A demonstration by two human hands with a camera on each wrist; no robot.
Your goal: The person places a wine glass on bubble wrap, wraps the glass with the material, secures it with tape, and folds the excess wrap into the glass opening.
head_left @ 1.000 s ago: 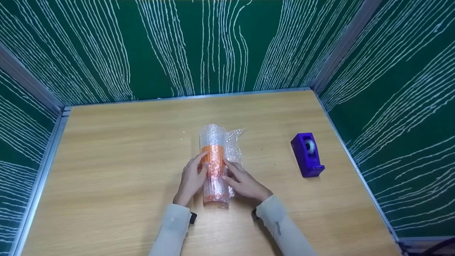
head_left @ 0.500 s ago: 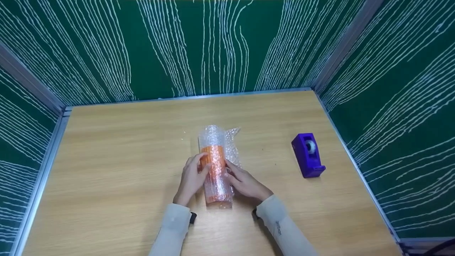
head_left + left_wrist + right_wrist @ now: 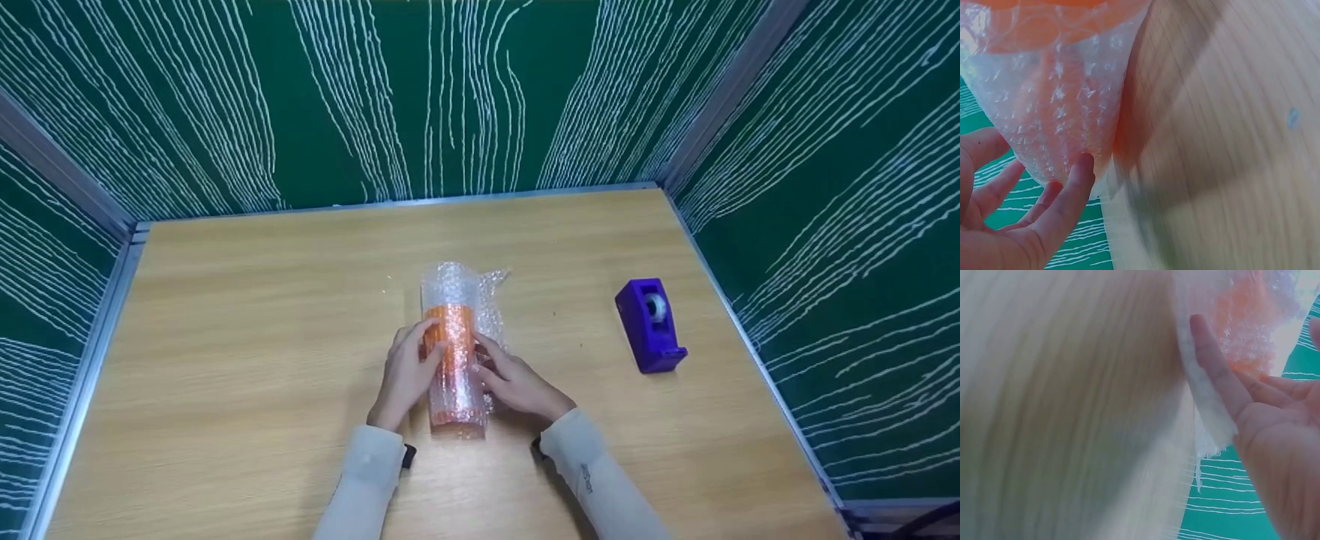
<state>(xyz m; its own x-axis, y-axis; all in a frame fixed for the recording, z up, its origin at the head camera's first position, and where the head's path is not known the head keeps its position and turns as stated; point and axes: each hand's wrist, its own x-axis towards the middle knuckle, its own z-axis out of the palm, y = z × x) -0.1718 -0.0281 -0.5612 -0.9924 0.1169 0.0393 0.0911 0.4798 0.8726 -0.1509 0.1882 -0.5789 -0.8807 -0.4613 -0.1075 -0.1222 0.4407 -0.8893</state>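
1. Orange cylinder [image 3: 451,352] – wrapped in clear bubble wrap [image 3: 459,289], lying on its side near the middle of the wooden counter [image 3: 247,315], long axis running from the near edge toward the far edge. The wrap extends past the cylinder's far end, and a loose flap lies on the counter along its right side.
2. Left hand [image 3: 405,375] – set against the left side of the wrapped cylinder, fingers lightly bent over the wrap and thumb on top. The left wrist view shows the fingertips [image 3: 1081,169] touching the bubble wrap [image 3: 1050,112]; the hold is a light cupping, not a tight clench.
3. Right hand [image 3: 517,384] – set against the right side, fingers nearly straight and pressing on the wrap. The right wrist view, blurred, shows one extended finger [image 3: 1213,365] lying along the edge of the bubble wrap [image 3: 1247,320].
4. Purple tape dispenser [image 3: 649,325] – standing near the right edge of the counter, well apart from both hands, untouched.
5. Surroundings – green panels with white wavy lines [image 3: 465,97] enclose the counter at the far, left and right edges.
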